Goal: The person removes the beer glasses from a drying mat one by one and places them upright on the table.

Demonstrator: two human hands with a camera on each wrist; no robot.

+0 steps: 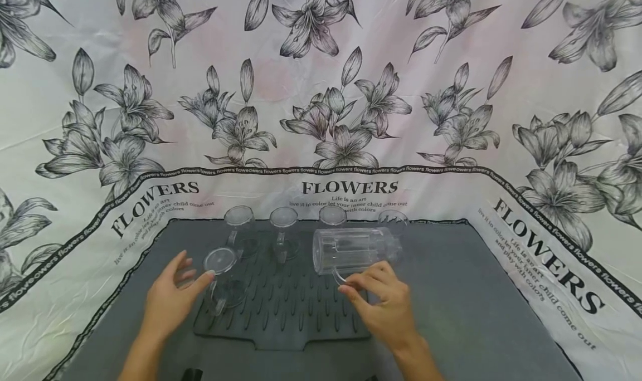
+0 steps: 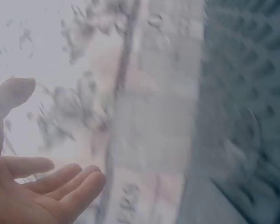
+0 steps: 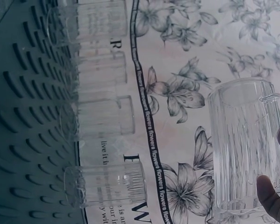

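Note:
My right hand (image 1: 383, 303) grips the handle of a clear mug (image 1: 348, 250), which lies on its side in the air above the dark ribbed mat (image 1: 281, 328). In the right wrist view the same mug (image 3: 245, 144) has fluted walls, with fingers curled at its handle. On the left, my left hand (image 1: 173, 294) is spread, its thumb tip right at the top of a clear mug (image 1: 220, 260) standing on the mat's left side. In the left wrist view the palm of the left hand (image 2: 51, 196) shows with nothing in it.
Along the mat's back stand more clear mugs: one at the left (image 1: 239, 216), another beside it (image 1: 283, 218), a third (image 1: 333, 215), and one at the right (image 1: 393, 219) partly behind the held mug. A flower-printed cloth (image 1: 351, 147) hangs behind the grey table (image 1: 466, 314).

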